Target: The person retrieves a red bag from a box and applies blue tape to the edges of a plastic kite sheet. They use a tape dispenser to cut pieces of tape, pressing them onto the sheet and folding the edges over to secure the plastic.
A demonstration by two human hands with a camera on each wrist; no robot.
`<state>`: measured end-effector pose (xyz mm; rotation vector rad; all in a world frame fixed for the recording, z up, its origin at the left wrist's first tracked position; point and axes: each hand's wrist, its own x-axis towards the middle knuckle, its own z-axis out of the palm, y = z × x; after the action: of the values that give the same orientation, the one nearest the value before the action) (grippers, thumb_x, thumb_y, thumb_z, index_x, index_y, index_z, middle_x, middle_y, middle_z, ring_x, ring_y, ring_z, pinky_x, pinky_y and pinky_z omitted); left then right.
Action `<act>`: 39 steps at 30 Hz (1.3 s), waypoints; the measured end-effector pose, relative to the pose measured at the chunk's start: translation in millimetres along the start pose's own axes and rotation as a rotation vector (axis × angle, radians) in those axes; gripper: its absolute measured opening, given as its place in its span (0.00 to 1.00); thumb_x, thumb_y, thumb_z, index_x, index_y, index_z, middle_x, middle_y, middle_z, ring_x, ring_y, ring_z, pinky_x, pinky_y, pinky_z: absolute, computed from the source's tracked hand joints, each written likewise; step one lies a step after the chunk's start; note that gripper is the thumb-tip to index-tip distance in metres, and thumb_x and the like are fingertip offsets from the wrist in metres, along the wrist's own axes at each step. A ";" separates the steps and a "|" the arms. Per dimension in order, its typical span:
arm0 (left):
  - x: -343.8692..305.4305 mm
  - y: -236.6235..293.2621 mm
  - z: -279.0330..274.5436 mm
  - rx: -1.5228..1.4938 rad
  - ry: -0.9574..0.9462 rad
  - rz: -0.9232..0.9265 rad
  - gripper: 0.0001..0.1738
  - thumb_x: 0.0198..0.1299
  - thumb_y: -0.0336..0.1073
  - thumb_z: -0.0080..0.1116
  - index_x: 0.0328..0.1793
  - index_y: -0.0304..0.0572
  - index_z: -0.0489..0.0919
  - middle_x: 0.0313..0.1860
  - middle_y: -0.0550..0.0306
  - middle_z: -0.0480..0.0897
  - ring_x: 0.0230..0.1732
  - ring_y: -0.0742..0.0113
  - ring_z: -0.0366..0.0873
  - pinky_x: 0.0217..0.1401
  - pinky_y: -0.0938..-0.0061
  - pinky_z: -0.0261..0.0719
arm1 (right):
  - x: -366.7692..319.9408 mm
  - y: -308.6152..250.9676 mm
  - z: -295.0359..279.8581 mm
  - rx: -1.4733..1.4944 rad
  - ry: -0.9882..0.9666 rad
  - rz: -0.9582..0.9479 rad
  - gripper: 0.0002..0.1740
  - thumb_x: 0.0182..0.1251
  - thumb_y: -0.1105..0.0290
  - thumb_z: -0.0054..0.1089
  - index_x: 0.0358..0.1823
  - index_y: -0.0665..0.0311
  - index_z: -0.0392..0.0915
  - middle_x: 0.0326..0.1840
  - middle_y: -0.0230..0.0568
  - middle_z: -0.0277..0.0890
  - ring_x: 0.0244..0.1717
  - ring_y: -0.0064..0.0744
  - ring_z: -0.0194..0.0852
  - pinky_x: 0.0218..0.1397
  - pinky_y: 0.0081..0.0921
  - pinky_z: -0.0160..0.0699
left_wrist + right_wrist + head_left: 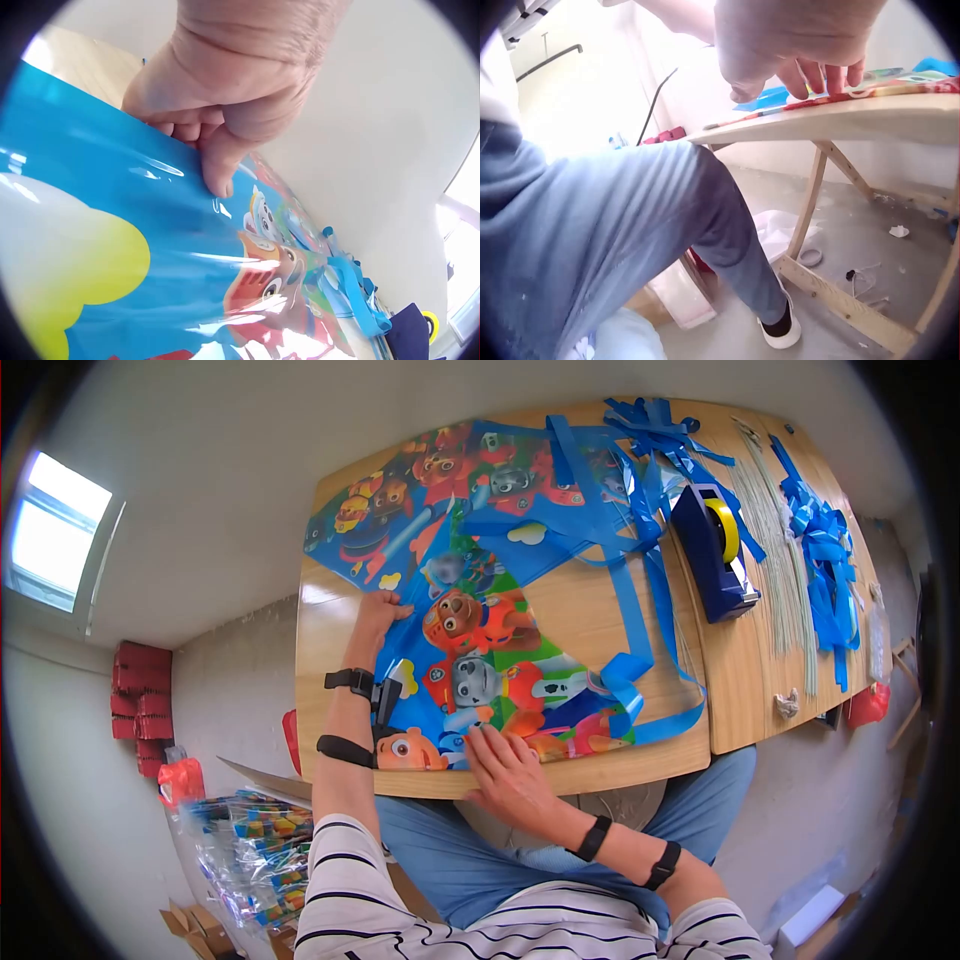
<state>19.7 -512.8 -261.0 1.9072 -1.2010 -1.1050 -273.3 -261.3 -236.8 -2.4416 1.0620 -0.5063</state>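
Note:
A glossy plastic sheet (470, 685) printed with cartoon dogs on blue and green lies at the table's front edge. At its left edge my left hand (380, 615) pinches the film; in the left wrist view the thumb lies on top while the fingers curl behind the edge. My right hand (512, 775) rests with extended fingers on the sheet's near border, as the right wrist view also shows, fingertips down on the printed film (840, 96). Behind lies more of the same printed film (400, 495), partly overlapped by blue ribbons (625, 595).
A dark blue tape dispenser (698, 560) with a yellow roll stands to the right. Beyond it are thin pale sticks (785, 560) and a heap of blue ribbon (828, 560). Red boxes (140, 695) are stacked by the wall; packaged printed film (260, 850) lies at lower left.

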 end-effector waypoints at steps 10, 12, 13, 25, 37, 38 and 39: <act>4.9 -8.1 1.7 0.064 0.069 -0.002 0.12 0.48 0.21 0.75 0.38 0.33 0.83 0.32 0.57 0.83 0.33 0.69 0.79 0.36 0.71 0.77 | -14.8 1.1 21.3 -0.017 -0.075 -0.042 0.52 0.57 0.38 0.67 0.75 0.67 0.67 0.84 0.48 0.55 0.87 0.51 0.43 0.83 0.61 0.47; 4.3 -8.3 1.0 0.090 0.078 0.008 0.11 0.48 0.21 0.75 0.37 0.34 0.83 0.31 0.58 0.83 0.32 0.70 0.79 0.35 0.71 0.76 | -14.3 -0.9 21.2 -0.031 -0.064 -0.029 0.53 0.57 0.38 0.67 0.76 0.67 0.66 0.84 0.48 0.54 0.87 0.51 0.43 0.83 0.61 0.47; 3.2 -8.4 -0.2 0.084 0.080 0.006 0.11 0.48 0.21 0.75 0.36 0.34 0.83 0.31 0.59 0.83 0.32 0.70 0.78 0.34 0.71 0.76 | -13.9 -1.4 22.0 -0.031 -0.066 -0.024 0.53 0.57 0.38 0.67 0.76 0.67 0.66 0.84 0.48 0.54 0.87 0.51 0.42 0.83 0.60 0.47; -1.7 -5.8 8.4 0.171 0.192 0.028 0.11 0.46 0.25 0.77 0.34 0.34 0.85 0.26 0.57 0.83 0.27 0.68 0.79 0.31 0.68 0.75 | -17.8 3.9 30.2 -0.110 -0.069 -0.065 0.55 0.56 0.38 0.67 0.80 0.62 0.61 0.86 0.49 0.52 0.87 0.52 0.42 0.84 0.60 0.45; -17.8 9.4 19.3 0.264 0.334 0.038 0.13 0.43 0.27 0.79 0.29 0.37 0.82 0.22 0.57 0.82 0.24 0.66 0.78 0.29 0.66 0.75 | -19.5 5.5 32.9 -0.144 -0.092 -0.088 0.57 0.56 0.38 0.67 0.83 0.58 0.56 0.87 0.48 0.49 0.88 0.53 0.40 0.85 0.60 0.42; -18.3 9.4 19.7 0.261 0.337 0.037 0.13 0.43 0.27 0.80 0.29 0.37 0.82 0.22 0.57 0.82 0.24 0.67 0.78 0.28 0.66 0.74 | -19.8 5.6 33.1 -0.148 -0.093 -0.089 0.57 0.56 0.38 0.67 0.83 0.58 0.56 0.87 0.48 0.49 0.88 0.53 0.40 0.85 0.60 0.42; -18.3 9.6 19.9 0.257 0.341 0.036 0.13 0.43 0.27 0.80 0.28 0.38 0.82 0.21 0.57 0.81 0.24 0.67 0.78 0.28 0.66 0.74 | -19.8 5.8 33.2 -0.153 -0.095 -0.090 0.57 0.56 0.38 0.67 0.83 0.58 0.56 0.87 0.47 0.49 0.88 0.53 0.40 0.85 0.60 0.42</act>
<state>-6.0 -501.1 -256.2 2.1492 -1.2191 -0.5937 -273.3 -242.0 -270.9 -2.6281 0.9877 -0.3445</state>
